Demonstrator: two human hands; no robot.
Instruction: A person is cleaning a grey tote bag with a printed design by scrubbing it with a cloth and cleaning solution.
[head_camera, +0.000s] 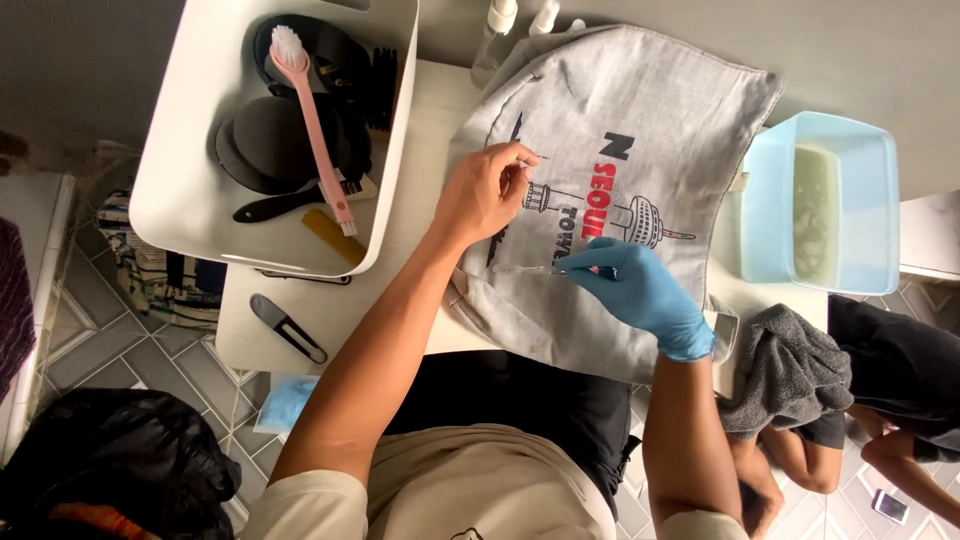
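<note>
White table (420, 130) fills centre of view; grey printed cloth (640, 110) spread over it from 12 to 5 o'clock, dark and red print facing up, lower edge hanging off table toward the person's lap; white bin (180, 150) at 10 o'clock on table's left part, holding dark caps or lids, a pink-handled brush (315, 130) lying diagonally, a black brush and a yellow ruler-like strip; pale blue tub (870, 200) at 3 o'clock, just beside cloth's right edge, cloudy liquid inside; black bag (110, 460) on tiled floor at 8 o'clock; grey towel (790, 370) bunched at 4 o'clock, below tub; another person's legs at 4–5 o'clock, well apart from the hands; left hand (485, 195) bare, at centre, resting on cloth, fingers curled and pinched together on a thin needle-like item beside the print, too small to tell what it is; right hand (640, 290) in blue glove, just below and right of left hand, at 5 o'clock from it, fingers closed around a slim pen-shaped tool (580, 270), tip pointing to 9 o'clock, touching cloth below the print; black folding clip-like tool (287, 327) on table at 8 o'clock; two small white bottle tops at 12 o'clock.
</note>
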